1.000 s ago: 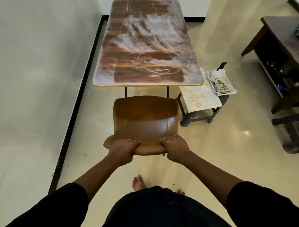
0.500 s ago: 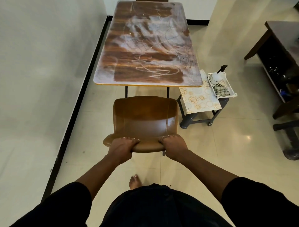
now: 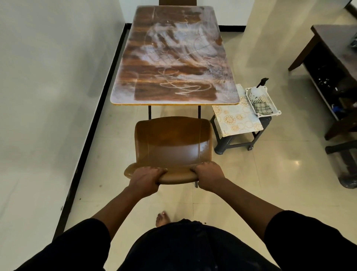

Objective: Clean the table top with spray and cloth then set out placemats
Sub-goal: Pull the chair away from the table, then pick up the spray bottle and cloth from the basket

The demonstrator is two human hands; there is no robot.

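A long wooden table (image 3: 173,58) stands ahead, its top smeared with white marks and scribbles. A brown chair (image 3: 172,143) stands at its near end. My left hand (image 3: 144,179) and my right hand (image 3: 209,174) both grip the top edge of the chair's back. To the right of the table, patterned placemats (image 3: 234,118) lie on a dark stool (image 3: 241,139). A white basket (image 3: 269,104) on the stool holds a spray bottle (image 3: 257,90) and a checked cloth (image 3: 262,108).
A white wall with a black skirting runs along the left. A dark wooden bench (image 3: 336,63) stands at the right edge, with a dark object on the floor below it. Another chair back (image 3: 177,2) shows at the table's far end. Tiled floor lies between.
The chair has come a little away from the table toward me, and my view has moved back. Both hands keep their grip on the chair's back.
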